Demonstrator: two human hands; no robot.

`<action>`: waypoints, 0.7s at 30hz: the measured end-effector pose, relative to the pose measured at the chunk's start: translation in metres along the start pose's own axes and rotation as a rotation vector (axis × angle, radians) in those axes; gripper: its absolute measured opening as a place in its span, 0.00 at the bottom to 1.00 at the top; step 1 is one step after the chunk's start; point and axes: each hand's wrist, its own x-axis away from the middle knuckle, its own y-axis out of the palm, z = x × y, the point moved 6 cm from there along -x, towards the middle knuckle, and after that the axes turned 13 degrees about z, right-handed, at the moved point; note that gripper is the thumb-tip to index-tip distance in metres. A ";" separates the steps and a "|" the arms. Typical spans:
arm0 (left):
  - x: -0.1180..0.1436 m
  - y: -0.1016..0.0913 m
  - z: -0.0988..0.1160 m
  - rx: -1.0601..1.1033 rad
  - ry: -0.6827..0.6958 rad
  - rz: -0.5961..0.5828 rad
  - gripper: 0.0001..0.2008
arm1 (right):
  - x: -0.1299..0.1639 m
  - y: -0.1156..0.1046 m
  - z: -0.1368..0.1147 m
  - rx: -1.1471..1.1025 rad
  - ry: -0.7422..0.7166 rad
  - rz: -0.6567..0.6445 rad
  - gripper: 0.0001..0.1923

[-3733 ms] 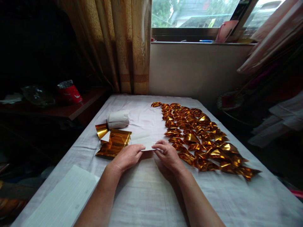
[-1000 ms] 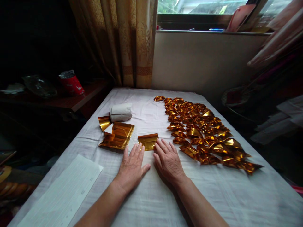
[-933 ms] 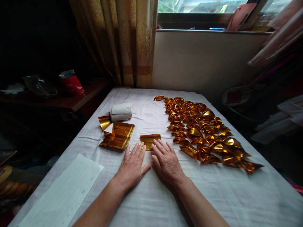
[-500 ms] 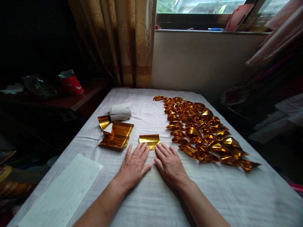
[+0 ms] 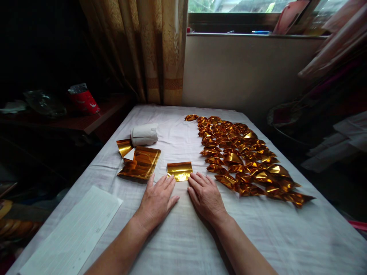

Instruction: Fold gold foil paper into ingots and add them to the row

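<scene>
A folded gold foil paper (image 5: pixel 179 170) lies flat on the white-clothed table (image 5: pixel 177 236), just beyond my fingertips. My left hand (image 5: pixel 157 199) rests palm down on the cloth, fingers spread, tips close to the foil's near left corner. My right hand (image 5: pixel 205 196) lies flat beside it, fingers apart, tips by the foil's near right corner. Neither hand holds anything. A stack of unfolded gold foil sheets (image 5: pixel 140 163) sits to the left. Several folded gold foil pieces (image 5: pixel 243 160) lie in rows to the right.
A white roll of paper (image 5: pixel 143 135) lies behind the foil stack. A white lined sheet (image 5: pixel 76 233) hangs near the table's front left edge. A dark side shelf holds a red packet (image 5: pixel 83 100). Curtain (image 5: pixel 149 49) and window sill stand behind the table.
The sheet that showed white under my fingers 3.7 s ago now lies as a small gold rectangle. Both hands have slid back toward me, off the foil, and rest flat.
</scene>
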 end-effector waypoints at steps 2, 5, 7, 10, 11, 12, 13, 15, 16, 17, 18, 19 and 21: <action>-0.002 -0.004 -0.002 0.000 -0.018 0.010 0.19 | 0.000 0.000 0.002 0.003 -0.001 -0.002 0.18; -0.005 -0.008 -0.005 -0.003 -0.053 0.017 0.16 | 0.000 0.000 0.003 0.001 -0.002 0.006 0.18; -0.007 -0.011 -0.006 -0.006 -0.065 0.030 0.14 | 0.000 0.000 0.004 -0.008 -0.005 0.022 0.17; -0.008 -0.014 -0.007 -0.001 -0.059 0.056 0.14 | 0.000 -0.002 0.005 -0.024 -0.010 0.055 0.17; -0.008 -0.014 -0.008 0.003 -0.057 0.062 0.13 | 0.000 -0.003 0.006 -0.027 -0.011 0.065 0.17; -0.007 -0.014 -0.009 0.008 -0.058 0.067 0.13 | 0.000 -0.003 0.007 -0.029 -0.012 0.074 0.17; -0.007 -0.014 -0.010 0.013 -0.062 0.074 0.13 | 0.000 -0.004 0.008 -0.032 -0.013 0.082 0.17; -0.007 -0.013 -0.011 0.027 -0.073 0.091 0.11 | 0.000 -0.004 0.009 -0.046 -0.021 0.098 0.17; -0.007 -0.012 -0.012 0.033 -0.078 0.102 0.11 | -0.001 -0.005 0.009 -0.057 -0.028 0.109 0.16; -0.008 -0.011 -0.013 0.037 -0.082 0.112 0.11 | -0.001 -0.005 0.008 -0.070 -0.037 0.124 0.16; -0.008 -0.009 -0.013 0.040 -0.081 0.123 0.11 | -0.001 -0.006 0.008 -0.082 -0.047 0.139 0.15; -0.008 -0.007 -0.013 0.041 -0.077 0.131 0.12 | -0.002 -0.007 0.007 -0.091 -0.056 0.153 0.15; -0.009 -0.003 -0.013 0.047 -0.061 0.140 0.14 | -0.002 -0.008 0.004 -0.102 -0.069 0.167 0.15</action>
